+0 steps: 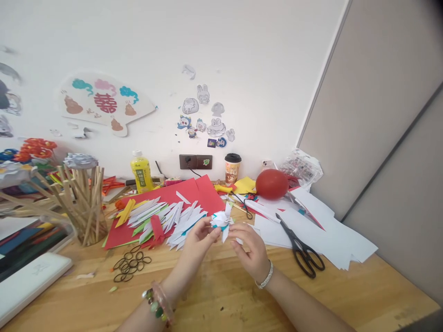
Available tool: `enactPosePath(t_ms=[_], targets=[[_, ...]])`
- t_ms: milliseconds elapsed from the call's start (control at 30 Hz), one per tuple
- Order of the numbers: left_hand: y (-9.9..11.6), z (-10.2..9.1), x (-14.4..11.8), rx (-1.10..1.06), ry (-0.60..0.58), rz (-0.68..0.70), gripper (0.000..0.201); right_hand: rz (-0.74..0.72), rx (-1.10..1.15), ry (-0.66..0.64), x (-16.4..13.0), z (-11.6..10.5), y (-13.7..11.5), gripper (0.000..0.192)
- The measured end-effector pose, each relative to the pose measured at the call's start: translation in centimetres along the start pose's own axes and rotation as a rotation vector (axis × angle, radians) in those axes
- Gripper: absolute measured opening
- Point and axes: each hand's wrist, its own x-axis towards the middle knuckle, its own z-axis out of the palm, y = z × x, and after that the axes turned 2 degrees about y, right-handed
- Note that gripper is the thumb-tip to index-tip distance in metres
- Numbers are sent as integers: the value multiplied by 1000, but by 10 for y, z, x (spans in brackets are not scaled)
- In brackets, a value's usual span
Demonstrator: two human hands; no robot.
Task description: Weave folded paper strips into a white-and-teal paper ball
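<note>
One folded-paper piece point(220, 220), white with blue. One pair scissors point(299, 246), black, toward right edge of worktop point(207, 295). One red balloon point(272, 184), one lidded cup point(231, 169), one yellow bottle point(141, 171), all near back edge. Rubber bands point(131, 263), black, about a dozen, overlapping. Folded strips point(185, 223), too overlapped to count. Writing: red 囍 on wall cutout point(104, 103); Chinese characters on bottle; cup lettering unreadable. Paper piece between hands: left hand point(202, 237) pinching its left side; right hand point(249, 246) fingertips at its right side, grip cannot be told.
</note>
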Motion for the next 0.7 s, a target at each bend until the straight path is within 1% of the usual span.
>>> enactPosePath(t_ms=[67, 167, 233, 300, 400, 500, 567, 633, 700], targets=[[0, -2, 3, 91, -36, 30, 29, -30, -23, -40, 1, -1, -1, 18], [5, -5, 3, 241, -86, 21, 25, -46, -125, -19, 2, -3, -2, 14], [8, -5, 2, 321, -95, 4, 25, -28, -162, -29, 4, -5, -1, 12], [9, -5, 1, 372, -97, -19, 24, -4, -158, -89, 7, -7, -1, 12], [7, -6, 2, 412, -142, -82, 21, 4, -148, -204, 11, -10, 0, 11], [1, -6, 6, 472, -182, -114, 18, 6, -169, -260, 13, -12, 0, 9], [-2, -7, 9, 490, -168, -91, 17, 15, -181, -283, 13, -12, 0, 9], [-4, -8, 11, 449, -133, -36, 19, 38, -198, -262, 13, -10, 0, 13], [-6, -10, 13, 375, -86, 40, 21, 103, -228, -164, 12, -8, 1, 15]])
